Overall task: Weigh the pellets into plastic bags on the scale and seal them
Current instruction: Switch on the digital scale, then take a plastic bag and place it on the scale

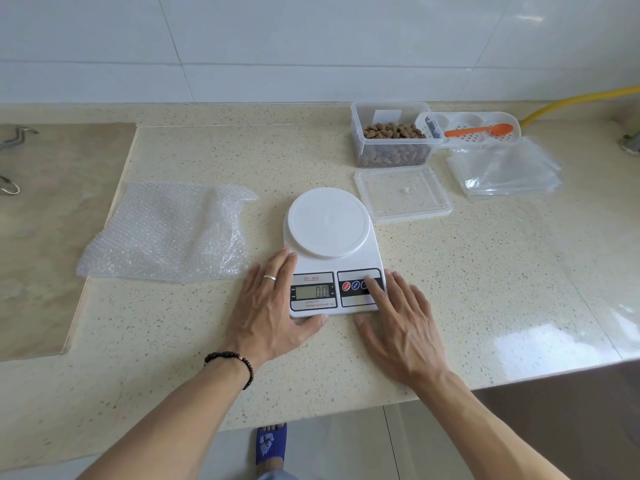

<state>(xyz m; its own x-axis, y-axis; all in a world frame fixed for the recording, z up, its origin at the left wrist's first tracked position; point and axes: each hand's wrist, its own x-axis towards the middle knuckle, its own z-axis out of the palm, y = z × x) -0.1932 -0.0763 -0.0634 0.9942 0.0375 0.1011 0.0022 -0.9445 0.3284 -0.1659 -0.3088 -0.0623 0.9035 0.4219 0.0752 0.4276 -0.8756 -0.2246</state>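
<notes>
Both hands are flat at the white scale point(332, 251) in the middle of the desk point(485, 271): the left hand point(273, 306) lies with straight fingers along its left edge, gripping nothing, while the right hand point(398, 317) lies spread with one fingertip on the button panel beside the display. Behind and to the right, the brown pellets point(393, 131) sit in an open clear tub point(356, 133), its lid point(403, 194) just in front. The stack of plastic bags point(505, 171) lies further right, with an orange spoon point(479, 130) in a white tray point(512, 121) behind it.
</notes>
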